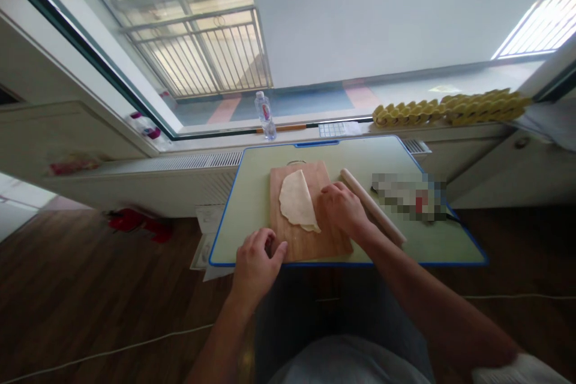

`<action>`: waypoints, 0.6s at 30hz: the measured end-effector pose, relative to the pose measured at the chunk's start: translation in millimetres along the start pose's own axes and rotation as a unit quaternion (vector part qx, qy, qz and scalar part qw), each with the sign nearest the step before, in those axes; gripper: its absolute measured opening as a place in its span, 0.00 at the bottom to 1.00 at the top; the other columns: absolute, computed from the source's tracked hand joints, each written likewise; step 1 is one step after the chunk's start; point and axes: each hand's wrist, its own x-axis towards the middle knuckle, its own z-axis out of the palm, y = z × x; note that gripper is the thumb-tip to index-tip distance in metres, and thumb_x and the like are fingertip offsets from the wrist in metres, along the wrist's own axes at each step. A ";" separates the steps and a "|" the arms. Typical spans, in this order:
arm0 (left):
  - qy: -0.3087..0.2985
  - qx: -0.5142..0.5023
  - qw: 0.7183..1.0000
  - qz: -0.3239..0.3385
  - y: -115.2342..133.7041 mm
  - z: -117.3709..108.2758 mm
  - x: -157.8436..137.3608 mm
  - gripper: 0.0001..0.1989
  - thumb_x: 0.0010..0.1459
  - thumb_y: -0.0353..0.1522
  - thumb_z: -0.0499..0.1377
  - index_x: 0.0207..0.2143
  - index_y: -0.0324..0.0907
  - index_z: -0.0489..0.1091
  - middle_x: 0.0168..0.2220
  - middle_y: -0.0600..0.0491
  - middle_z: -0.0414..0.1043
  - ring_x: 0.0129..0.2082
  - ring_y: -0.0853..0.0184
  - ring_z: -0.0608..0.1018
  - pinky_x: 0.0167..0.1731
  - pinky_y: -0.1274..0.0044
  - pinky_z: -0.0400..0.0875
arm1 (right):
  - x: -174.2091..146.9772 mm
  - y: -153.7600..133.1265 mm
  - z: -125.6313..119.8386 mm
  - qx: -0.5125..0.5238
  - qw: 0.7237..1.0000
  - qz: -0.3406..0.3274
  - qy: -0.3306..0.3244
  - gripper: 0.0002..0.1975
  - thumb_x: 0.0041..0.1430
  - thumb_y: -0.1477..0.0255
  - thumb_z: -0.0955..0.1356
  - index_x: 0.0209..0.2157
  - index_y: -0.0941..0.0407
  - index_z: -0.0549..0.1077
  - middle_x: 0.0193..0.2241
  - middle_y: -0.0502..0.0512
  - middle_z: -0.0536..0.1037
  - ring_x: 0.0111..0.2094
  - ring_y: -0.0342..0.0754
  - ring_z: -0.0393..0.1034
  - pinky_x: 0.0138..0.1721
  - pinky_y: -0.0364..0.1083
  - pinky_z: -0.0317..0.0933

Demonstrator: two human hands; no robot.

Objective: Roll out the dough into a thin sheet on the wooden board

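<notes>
At the far left, a red, glossy-looking object of unclear shape (139,225) sits on the dark wood-look floor (112,288), and above it a clear plastic bottle with a purple cap and band (144,126) leans at the window's corner. Next comes the pale green desk with a blue rim (252,192), set against the windowsill. At its near edge the left hand (258,258) rests by the near left corner of the board, fingers curled, with a gap showing between the thumb and the index finger. Behind, on the sill, an upright clear plastic bottle with a coloured label (265,115) stands. The flat, pale cream sheet of dough, folded over into a half-round (297,201), lies on the rectangular brown wooden cutting board (310,246). To the dough's right, the right hand (344,207) is over the board's right side, fingers bent and close together; whether they pinch anything I cannot tell. Just beside it, the long pale wooden rolling pin (373,207) lies slantwise on the desk, partly off the board's side. Farther right are a pixelated object (407,197) and, along the sill, a row of ruffled yellow trays (450,109)
</notes>
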 end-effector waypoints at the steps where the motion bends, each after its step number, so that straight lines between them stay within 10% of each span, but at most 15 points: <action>1: -0.001 0.003 1.000 -0.005 4.0 1.4 -2.6 0.07 0.64 0.39 0.61 0.36 0.47 0.69 0.35 0.52 0.75 0.38 0.58 0.77 0.40 0.69 0.71 | -6.4 -1.3 -0.7 -0.001 1.000 -0.006 -0.002 0.16 0.70 0.77 0.61 0.47 0.55 0.79 0.50 0.58 0.80 0.46 0.49 0.77 0.50 0.43 0.65; 10: 0.034 0.009 0.999 -0.008 -13.4 22.4 39.8 0.31 0.67 0.42 0.58 0.69 0.41 0.60 0.66 0.37 0.68 0.68 0.48 0.68 0.67 0.50 0.55 | -53.3 8.1 -45.6 -0.085 0.996 -0.009 0.036 0.22 0.65 0.68 0.69 0.59 0.52 0.74 0.58 0.59 0.77 0.56 0.60 0.70 0.55 0.54 0.64; 18: -0.013 -0.021 0.999 0.028 2.1 32.0 41.8 0.26 0.67 0.40 0.58 0.65 0.46 0.65 0.66 0.41 0.70 0.69 0.49 0.67 0.69 0.46 0.51 | -60.9 71.8 -62.6 -0.121 0.975 0.180 -0.054 0.18 0.67 0.62 0.67 0.53 0.56 0.77 0.49 0.61 0.80 0.46 0.58 0.76 0.44 0.51 0.64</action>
